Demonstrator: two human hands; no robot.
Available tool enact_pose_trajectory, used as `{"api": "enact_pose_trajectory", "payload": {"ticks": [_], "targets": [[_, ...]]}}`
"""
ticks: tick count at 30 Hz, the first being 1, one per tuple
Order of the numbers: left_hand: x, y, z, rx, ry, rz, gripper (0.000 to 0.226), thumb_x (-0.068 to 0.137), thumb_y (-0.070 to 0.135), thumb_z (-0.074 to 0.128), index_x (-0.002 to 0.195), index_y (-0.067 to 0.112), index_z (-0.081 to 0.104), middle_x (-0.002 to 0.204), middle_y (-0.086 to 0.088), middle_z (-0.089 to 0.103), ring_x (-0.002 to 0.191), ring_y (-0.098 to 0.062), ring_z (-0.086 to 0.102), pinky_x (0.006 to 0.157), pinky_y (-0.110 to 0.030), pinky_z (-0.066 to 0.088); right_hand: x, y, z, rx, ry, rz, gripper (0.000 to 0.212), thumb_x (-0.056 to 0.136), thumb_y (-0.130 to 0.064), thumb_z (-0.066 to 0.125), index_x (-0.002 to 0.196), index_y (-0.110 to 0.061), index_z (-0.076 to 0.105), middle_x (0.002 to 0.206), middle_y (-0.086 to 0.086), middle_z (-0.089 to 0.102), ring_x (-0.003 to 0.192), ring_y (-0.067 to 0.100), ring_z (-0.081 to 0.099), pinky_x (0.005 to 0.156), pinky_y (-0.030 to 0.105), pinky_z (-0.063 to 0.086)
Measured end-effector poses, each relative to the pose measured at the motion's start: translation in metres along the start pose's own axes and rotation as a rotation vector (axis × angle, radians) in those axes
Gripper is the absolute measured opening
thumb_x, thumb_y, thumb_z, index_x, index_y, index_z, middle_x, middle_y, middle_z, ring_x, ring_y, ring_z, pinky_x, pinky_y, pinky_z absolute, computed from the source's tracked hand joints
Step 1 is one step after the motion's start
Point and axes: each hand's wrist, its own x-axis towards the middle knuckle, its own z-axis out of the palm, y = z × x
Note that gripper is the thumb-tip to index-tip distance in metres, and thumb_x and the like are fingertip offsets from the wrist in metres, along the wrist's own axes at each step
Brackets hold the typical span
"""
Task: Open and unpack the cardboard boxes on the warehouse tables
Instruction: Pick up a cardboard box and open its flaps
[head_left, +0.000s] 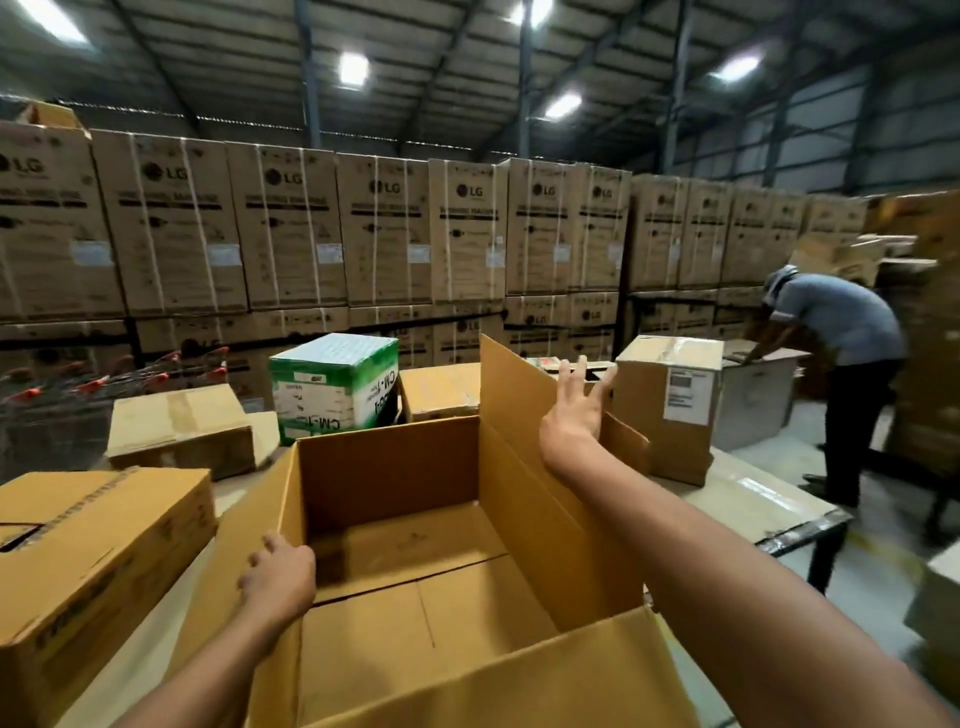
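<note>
An open cardboard box (415, 561) is seen in the middle of the table (748, 499), its flaps turned up and outward and nothing visible on its bare floor. The left hand (280, 577) is laid on the box's left rim, fingers curled over the edge and gripping the cardboard. The right hand (576, 410) is raised above the box's far right corner, beside the upright flap (519, 395), with its fingers spread and nothing held; whether the palm touches the flap cannot be told from this angle.

Closed boxes are set around the open one: a large brown box (93, 561) just to its left, a flatter taped box (182, 431) behind that, a green-and-white carton (332, 384) (marked "CM-1") at the far side, a small brown box (441, 389) next to the carton, and a tall box bearing a white label (670, 405) to the right.

A wall of stacked LG cartons (384, 228) is seen behind the table. At the right, another person in a grey shirt (841, 322) is bent over a separate table with an opened box.
</note>
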Motion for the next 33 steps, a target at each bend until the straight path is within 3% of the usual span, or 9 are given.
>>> {"api": "enact_pose_trajectory", "payload": {"ticks": [3,6,10,13,16,21,24,27,33], "targets": [[0.003,0.005,-0.006,-0.015,-0.035,0.001,0.022,0.096,0.021,0.046,0.114,0.02,0.059,0.155,-0.028,0.019,0.132,-0.044,0.039,0.1,-0.051,0.047,-0.003,0.015,0.041,0.05,-0.098,-0.005,0.056,0.098,-0.045,0.048,0.151,-0.027,0.039,0.163,0.024,-0.009,0.146,0.052,-0.015,0.106,0.081,-0.006],[0.0,0.009,-0.012,-0.06,-0.053,0.004,0.026,0.095,0.017,0.046,0.119,0.018,0.055,0.157,-0.028,0.013,0.133,-0.044,0.038,0.1,-0.05,0.046,-0.008,0.013,0.09,0.341,-0.27,0.022,0.054,0.102,-0.05,0.036,0.149,-0.025,0.042,0.165,0.021,0.001,0.149,0.049,-0.009,0.111,0.076,-0.005],[-0.001,0.007,-0.015,-0.127,-0.044,0.009,0.03,0.094,0.021,0.052,0.125,0.02,0.05,0.157,-0.024,0.015,0.128,-0.039,0.046,0.095,-0.046,0.052,-0.027,-0.011,0.139,0.656,-0.399,0.057,0.07,0.092,-0.071,0.039,0.138,-0.019,0.05,0.15,0.019,0.04,0.138,0.044,0.035,0.109,0.063,0.029],[-0.004,0.006,-0.018,-0.157,-0.007,0.018,0.039,0.091,0.027,0.06,0.127,0.02,0.045,0.144,-0.018,0.036,0.103,-0.027,0.058,0.074,-0.035,0.056,-0.042,-0.03,0.165,0.742,-0.299,0.064,0.041,0.099,-0.044,0.045,0.131,-0.018,0.046,0.126,0.011,0.059,0.113,0.031,0.058,0.092,0.048,0.049],[-0.009,0.006,-0.024,-0.173,0.048,-0.01,0.054,0.093,0.032,0.059,0.141,0.016,0.039,0.13,-0.012,0.049,0.095,-0.022,0.058,0.065,-0.03,0.049,-0.047,-0.029,0.169,0.739,-0.194,0.001,0.02,0.103,-0.023,0.039,0.118,-0.016,0.049,0.107,0.005,0.062,0.092,0.024,0.062,0.077,0.039,0.051],[-0.035,0.002,-0.023,-0.228,0.075,-0.068,0.069,0.096,0.039,0.054,0.156,0.02,0.024,0.149,-0.012,0.046,0.122,-0.031,0.056,0.085,-0.04,0.053,-0.053,-0.03,0.164,0.778,-0.167,0.051,0.015,0.103,-0.026,0.044,0.112,-0.016,0.051,0.094,0.004,0.055,0.081,0.021,0.054,0.068,0.034,0.044],[-0.064,-0.004,-0.025,-0.464,0.007,-0.146,0.074,0.094,0.04,0.061,0.156,0.024,0.024,0.156,-0.01,0.037,0.137,-0.032,0.044,0.104,-0.046,0.044,-0.055,-0.03,0.17,0.815,-0.162,0.065,0.017,0.102,-0.029,0.048,0.112,-0.016,0.05,0.095,0.006,0.054,0.082,0.022,0.054,0.07,0.036,0.046],[-0.108,-0.011,-0.03,-0.703,-0.05,-0.189,0.077,0.093,0.041,0.065,0.156,0.027,0.023,0.156,-0.01,0.035,0.138,-0.032,0.041,0.108,-0.051,0.04,-0.049,-0.029,0.175,0.858,-0.169,0.059,0.022,0.101,-0.034,0.052,0.113,-0.015,0.053,0.099,0.008,0.058,0.083,0.024,0.058,0.072,0.036,0.05],[-0.193,-0.002,-0.019,-0.694,0.056,-0.151,0.051,0.092,0.055,0.058,0.137,0.032,0.055,0.16,-0.006,0.028,0.14,-0.032,0.038,0.108,-0.057,0.039,-0.019,-0.014,0.176,1.17,-0.241,-0.024,0.024,0.1,-0.025,0.055,0.118,-0.011,0.06,0.107,0.01,0.064,0.087,0.026,0.062,0.081,0.038,0.055]]}}
